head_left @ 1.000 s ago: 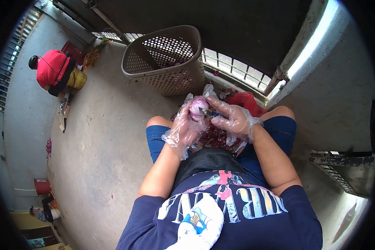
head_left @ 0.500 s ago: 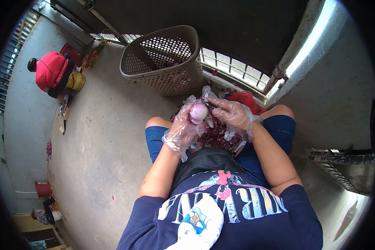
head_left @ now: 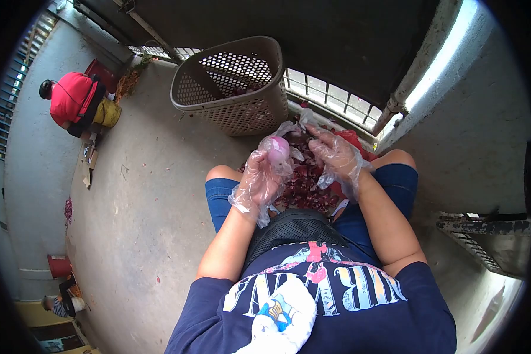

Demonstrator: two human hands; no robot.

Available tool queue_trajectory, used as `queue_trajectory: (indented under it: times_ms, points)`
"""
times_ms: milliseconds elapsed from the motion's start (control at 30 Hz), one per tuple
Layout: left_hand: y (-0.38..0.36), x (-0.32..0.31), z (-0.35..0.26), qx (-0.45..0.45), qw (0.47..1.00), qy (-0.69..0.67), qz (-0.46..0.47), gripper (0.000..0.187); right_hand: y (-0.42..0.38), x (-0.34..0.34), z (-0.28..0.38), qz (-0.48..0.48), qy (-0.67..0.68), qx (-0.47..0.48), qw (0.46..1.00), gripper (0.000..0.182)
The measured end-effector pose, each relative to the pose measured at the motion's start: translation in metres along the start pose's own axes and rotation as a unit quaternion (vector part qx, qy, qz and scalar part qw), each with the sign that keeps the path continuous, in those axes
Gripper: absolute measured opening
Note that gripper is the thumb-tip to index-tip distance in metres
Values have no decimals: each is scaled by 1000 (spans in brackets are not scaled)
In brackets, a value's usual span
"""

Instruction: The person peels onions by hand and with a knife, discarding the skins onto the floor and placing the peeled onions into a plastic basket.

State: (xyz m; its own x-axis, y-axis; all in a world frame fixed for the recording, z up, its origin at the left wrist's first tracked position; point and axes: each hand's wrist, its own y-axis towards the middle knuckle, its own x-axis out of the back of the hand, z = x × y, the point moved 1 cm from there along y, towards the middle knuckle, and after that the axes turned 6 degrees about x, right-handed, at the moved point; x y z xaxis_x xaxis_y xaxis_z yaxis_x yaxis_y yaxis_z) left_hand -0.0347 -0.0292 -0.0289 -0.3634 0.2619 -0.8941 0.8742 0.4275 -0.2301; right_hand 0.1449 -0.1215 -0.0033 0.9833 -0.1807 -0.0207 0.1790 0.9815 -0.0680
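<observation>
A peeled purple-white onion (head_left: 278, 148) rests in my left hand (head_left: 262, 174), the fingers wrapped round it inside a loose clear plastic glove. Close to its right is my right hand (head_left: 338, 158), gloved the same way. Its index finger reaches forward and the other fingers are bent; whatever they hold is hidden by the crumpled plastic. A small gap separates this hand from the onion. Below both hands, between my knees, lies a heap of dark red onion skins (head_left: 307, 186). A red mesh bag or cloth (head_left: 354, 140) sits by my right knee.
A brown perforated plastic basket (head_left: 230, 109) with some onions inside stands ahead, beside a barred gate (head_left: 333, 94). A person in a red shirt (head_left: 74, 99) sits far left near a red bucket (head_left: 102, 75). Another person (head_left: 59, 305) is lower left. A metal-framed object (head_left: 484, 224) stands right.
My right hand has drawn slightly away from the onion, opening a gap. My left hand has turned the onion a little, and plastic now covers more of it.
</observation>
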Motion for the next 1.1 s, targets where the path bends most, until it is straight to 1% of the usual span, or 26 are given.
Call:
queue_trajectory:
  times_ms: [33, 100, 133, 200, 233, 267, 300, 367, 433, 500, 533, 600, 667, 700, 733, 800, 833, 900, 933, 967, 1033, 1067, 1100]
  points:
    - [0, -4, -1, 0, 1000, 0, 0, 49, 0, 0, -2, 0, 0, 0, 1000, 53]
    - [0, -9, -2, -16, 1000, -20, -18, 46, -3, -4, 0, -18, -83, 93, 992, 61]
    - [0, -12, -2, -16, 1000, -19, -18, 46, -5, -6, 4, -18, -82, 94, 992, 61]
    - [0, -15, -2, -39, 999, -2, 10, 46, -11, -9, 15, 74, -120, 85, 986, 66]
    - [0, -14, -2, -38, 999, -2, 8, 46, -14, -12, 18, 120, -138, 79, 980, 68]
    - [0, -13, -2, -31, 999, -5, 4, 45, -12, -15, 9, 100, -175, 149, 968, 68]
    - [0, -14, -3, -24, 1000, -9, -1, 45, -11, -15, 10, 100, -174, 149, 968, 68]
    - [0, -16, -2, -26, 1000, -2, 0, 45, -9, -15, 10, 103, -255, 124, 953, 68]
    - [0, -14, -2, -28, 1000, 3, 2, 46, -6, -15, -1, 93, -236, 132, 958, 66]
    - [2, -10, -2, -15, 999, -36, 35, 45, -5, -16, -4, 84, -216, 138, 963, 65]
    - [2, -11, -1, -14, 999, -36, 34, 45, -6, -16, -1, 77, -216, 150, 962, 62]
    - [3, -14, 0, -46, 999, 13, -17, 44, -7, -18, 2, 68, -216, 162, 960, 59]
    - [4, -14, 0, -43, 998, 25, -27, 45, -8, -19, 3, 51, -200, 140, 968, 52]
    - [4, -16, -1, -41, 998, 36, -38, 48, -7, -19, 3, 51, -201, 140, 968, 52]
    - [2, -19, -1, -42, 998, 36, -37, 48, -6, -17, 2, 41, -177, 141, 973, 50]
    - [-2, -28, -2, -64, 993, 97, -20, 48, 0, -12, -1, 17, -129, 144, 981, 48]
    - [-3, -30, -2, -64, 993, 97, -19, 48, 1, -8, -2, 17, -130, 144, 981, 48]
    - [-6, -31, -3, -68, 989, 122, -43, 49, 1, -3, -1, 4, -78, 81, 994, 49]
    - [-7, -30, -4, -70, 989, 122, -43, 49, 1, -2, -2, -5, -64, 71, 995, 54]
    - [-7, -29, -5, -78, 989, 115, -44, 51, 2, -2, -6, -4, -65, 72, 995, 54]
    - [-5, -26, -6, -88, 990, 101, -44, 54, 2, -4, -7, 9, -128, 150, 980, 63]
    - [-4, -24, -5, -88, 990, 100, -44, 54, -2, -5, -7, 40, -113, 134, 984, 69]
    - [-3, -23, -5, -80, 993, 75, -33, 53, -4, -7, -5, 41, -113, 134, 984, 69]
